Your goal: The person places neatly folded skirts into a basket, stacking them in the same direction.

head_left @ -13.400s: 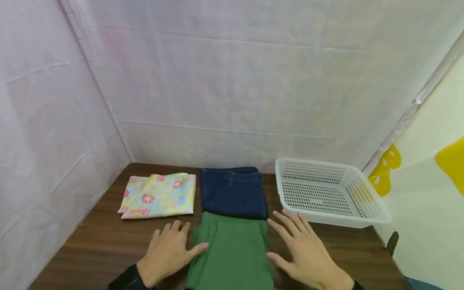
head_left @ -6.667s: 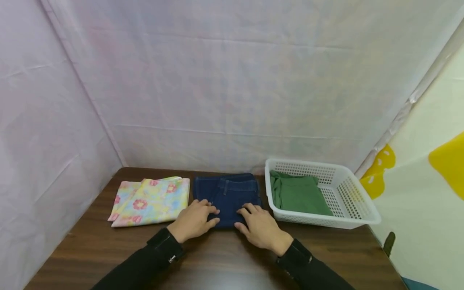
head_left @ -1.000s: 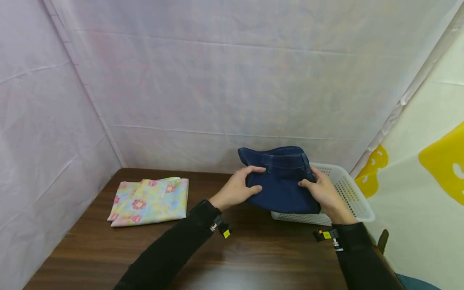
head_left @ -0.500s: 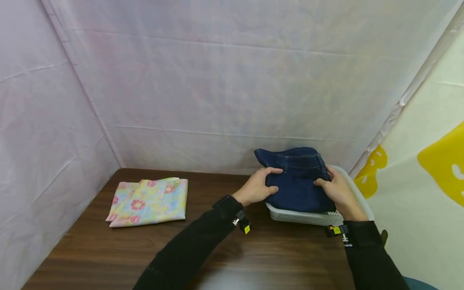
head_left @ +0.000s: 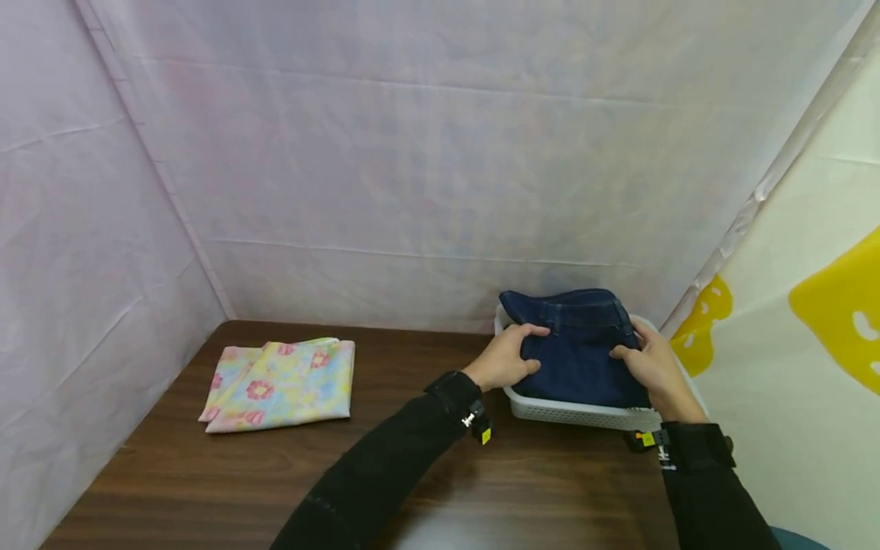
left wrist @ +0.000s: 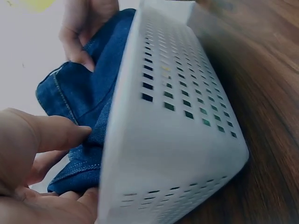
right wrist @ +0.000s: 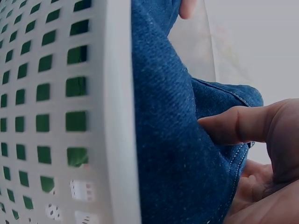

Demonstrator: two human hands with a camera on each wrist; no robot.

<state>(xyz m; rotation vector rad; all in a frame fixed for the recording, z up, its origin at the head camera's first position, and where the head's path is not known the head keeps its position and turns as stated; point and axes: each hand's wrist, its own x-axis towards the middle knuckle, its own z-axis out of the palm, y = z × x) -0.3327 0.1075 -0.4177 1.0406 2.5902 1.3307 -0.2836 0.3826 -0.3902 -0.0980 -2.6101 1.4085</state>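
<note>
— Where was the folded denim (head_left: 584,367)?
— Between your left hand (head_left: 505,359) and right hand (head_left: 658,370), whose thumbs and fingers pinched its sides; the white basket (head_left: 577,413) stood just below your fingers.

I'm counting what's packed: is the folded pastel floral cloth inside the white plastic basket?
No, the folded pastel floral cloth lies on the dark brown wood-grain table, apart from the white rectangular plastic basket.
</note>
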